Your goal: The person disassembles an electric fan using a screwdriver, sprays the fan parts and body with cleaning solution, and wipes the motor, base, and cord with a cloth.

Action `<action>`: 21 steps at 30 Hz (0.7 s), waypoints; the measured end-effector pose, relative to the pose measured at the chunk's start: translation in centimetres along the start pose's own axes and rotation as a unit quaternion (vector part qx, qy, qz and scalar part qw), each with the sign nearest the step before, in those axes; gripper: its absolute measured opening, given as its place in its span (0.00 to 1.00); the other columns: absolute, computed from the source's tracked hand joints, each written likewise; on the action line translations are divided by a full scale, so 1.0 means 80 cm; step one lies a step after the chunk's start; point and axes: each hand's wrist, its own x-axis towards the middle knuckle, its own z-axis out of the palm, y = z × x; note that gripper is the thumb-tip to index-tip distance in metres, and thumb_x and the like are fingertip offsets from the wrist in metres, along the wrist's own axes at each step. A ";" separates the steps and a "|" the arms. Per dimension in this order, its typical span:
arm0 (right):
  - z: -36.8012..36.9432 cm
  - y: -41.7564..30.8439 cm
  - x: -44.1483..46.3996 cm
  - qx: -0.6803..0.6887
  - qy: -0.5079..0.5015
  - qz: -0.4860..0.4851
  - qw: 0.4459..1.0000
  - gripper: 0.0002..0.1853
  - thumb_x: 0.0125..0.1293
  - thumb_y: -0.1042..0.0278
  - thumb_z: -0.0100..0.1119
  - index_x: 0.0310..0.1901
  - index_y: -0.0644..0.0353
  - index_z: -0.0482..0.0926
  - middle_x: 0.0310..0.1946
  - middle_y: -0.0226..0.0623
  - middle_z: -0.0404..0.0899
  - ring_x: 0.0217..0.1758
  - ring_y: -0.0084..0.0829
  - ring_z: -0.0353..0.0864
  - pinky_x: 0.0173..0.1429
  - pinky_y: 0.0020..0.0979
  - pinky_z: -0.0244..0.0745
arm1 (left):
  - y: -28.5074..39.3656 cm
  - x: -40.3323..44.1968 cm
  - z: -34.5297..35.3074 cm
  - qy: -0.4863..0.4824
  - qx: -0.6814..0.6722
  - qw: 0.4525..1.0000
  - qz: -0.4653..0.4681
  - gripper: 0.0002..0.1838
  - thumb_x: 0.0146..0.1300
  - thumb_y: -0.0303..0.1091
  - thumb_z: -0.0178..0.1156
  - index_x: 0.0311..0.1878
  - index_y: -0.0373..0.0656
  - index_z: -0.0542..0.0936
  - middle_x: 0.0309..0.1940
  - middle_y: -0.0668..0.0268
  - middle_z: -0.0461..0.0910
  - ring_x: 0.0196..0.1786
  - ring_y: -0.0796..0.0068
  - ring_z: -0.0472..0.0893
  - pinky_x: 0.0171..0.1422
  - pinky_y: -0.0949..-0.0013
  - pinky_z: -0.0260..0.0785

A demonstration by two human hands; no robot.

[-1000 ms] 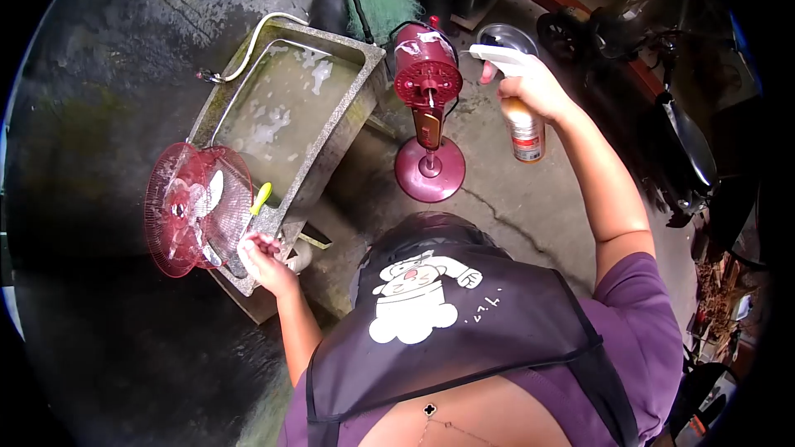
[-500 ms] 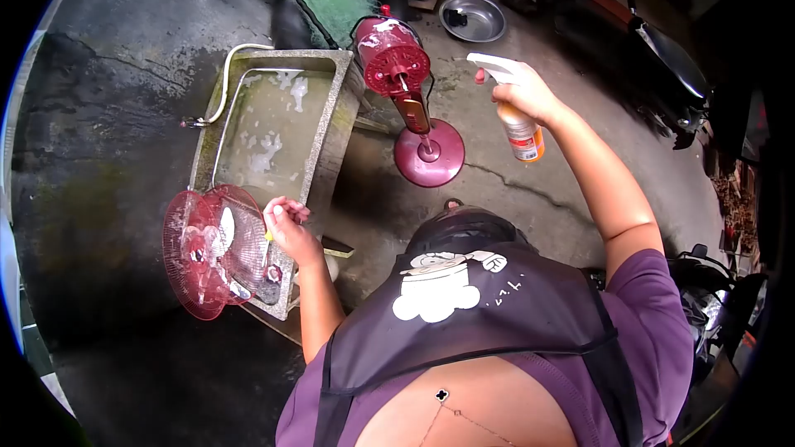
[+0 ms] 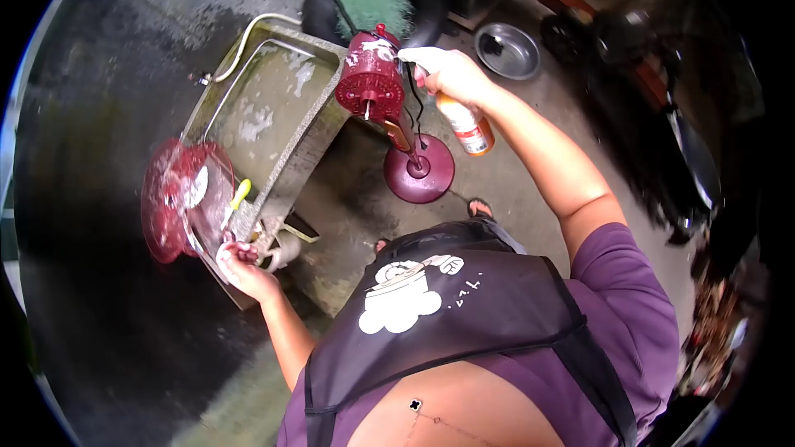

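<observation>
Bottle (image 3: 469, 130) now nearer fan motor (image 3: 368, 91)

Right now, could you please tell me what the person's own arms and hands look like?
The left hand and right hand wear no gloves, and no watch or bracelet shows on either wrist; blur makes rings hard to rule out. The right arm is bare below a short purple sleeve; the left arm shows a bare forearm.

Purple shirt (image 3: 625, 298) under black cartoon-print apron (image 3: 513, 306)
</observation>
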 end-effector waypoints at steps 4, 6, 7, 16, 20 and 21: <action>-0.042 0.012 0.033 0.090 -0.097 -0.021 0.991 0.36 0.49 0.85 0.53 0.64 0.55 0.78 0.38 0.31 0.81 0.34 0.23 0.78 0.41 0.26 0.75 | 0.037 -0.117 0.034 0.152 0.056 0.987 -0.021 0.14 0.77 0.43 0.46 0.47 0.42 0.75 0.31 0.69 0.75 0.30 0.79 0.74 0.36 0.76 0.65; -0.060 0.014 0.047 0.019 -0.090 -0.095 0.991 0.37 0.49 0.83 0.53 0.66 0.55 0.77 0.43 0.29 0.81 0.40 0.23 0.79 0.46 0.25 0.76 | 0.045 -0.171 0.060 0.186 0.035 0.980 -0.057 0.14 0.76 0.42 0.46 0.48 0.42 0.75 0.31 0.69 0.75 0.30 0.78 0.74 0.36 0.75 0.66; -0.072 0.004 0.047 0.009 -0.091 -0.065 0.994 0.36 0.49 0.83 0.53 0.66 0.56 0.77 0.42 0.29 0.81 0.41 0.22 0.78 0.46 0.24 0.76 | 0.064 -0.195 0.080 0.188 0.018 0.978 -0.083 0.14 0.76 0.42 0.47 0.48 0.42 0.75 0.31 0.69 0.75 0.31 0.78 0.74 0.36 0.74 0.66; -0.095 0.044 0.046 0.124 -0.202 -0.037 0.971 0.31 0.51 0.81 0.57 0.61 0.57 0.81 0.47 0.31 0.84 0.43 0.23 0.80 0.47 0.26 0.76 | 0.154 -0.345 0.089 0.283 0.080 0.956 -0.020 0.12 0.77 0.40 0.46 0.50 0.42 0.73 0.32 0.70 0.75 0.32 0.79 0.72 0.37 0.75 0.65; -0.079 0.048 0.061 0.130 -0.173 -0.057 0.975 0.11 0.55 0.75 0.60 0.41 0.60 0.85 0.34 0.30 0.84 0.35 0.23 0.80 0.42 0.26 0.74 | 0.181 -0.399 0.092 0.318 0.085 0.944 -0.005 0.13 0.76 0.41 0.49 0.51 0.41 0.74 0.31 0.70 0.73 0.32 0.78 0.72 0.37 0.73 0.64; -0.076 0.058 0.061 0.109 -0.151 -0.072 0.980 0.10 0.56 0.74 0.60 0.40 0.60 0.85 0.32 0.30 0.84 0.33 0.23 0.80 0.41 0.27 0.75 | 0.185 -0.412 0.092 0.330 0.076 0.941 -0.001 0.13 0.76 0.40 0.48 0.50 0.41 0.73 0.30 0.69 0.73 0.32 0.78 0.72 0.37 0.73 0.64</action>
